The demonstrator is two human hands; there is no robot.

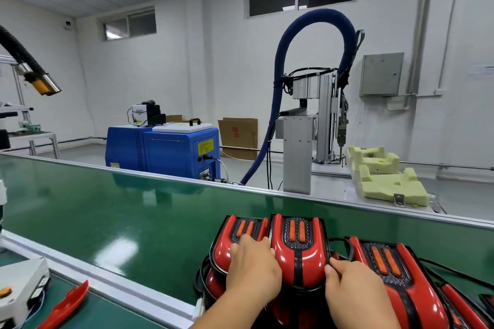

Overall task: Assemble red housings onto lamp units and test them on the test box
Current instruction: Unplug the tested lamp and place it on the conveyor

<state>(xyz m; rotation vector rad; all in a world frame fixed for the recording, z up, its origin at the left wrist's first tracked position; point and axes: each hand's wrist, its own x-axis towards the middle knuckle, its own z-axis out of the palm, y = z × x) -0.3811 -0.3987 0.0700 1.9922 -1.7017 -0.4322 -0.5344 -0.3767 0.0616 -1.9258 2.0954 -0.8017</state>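
Observation:
Several red-and-black lamp units with orange strips lie clustered on the green conveyor belt (120,222) at the bottom centre. My left hand (254,270) and my right hand (355,294) flank the middle lamp unit (302,256) and grip its two sides with curled fingers. My left hand also lies over the left lamp unit (227,238). Another lamp unit (401,278) lies to the right, and more sit underneath with black cables. A loose red housing (66,304) lies at the bottom left beside the white test box (18,288).
An aluminium rail (267,189) borders the belt's far side. Behind it stand a blue machine (163,149), a dispensing rig (312,125) with a blue hose (283,67), and yellow foam fixtures (387,181). A black extraction hose (26,67) hangs at the upper left.

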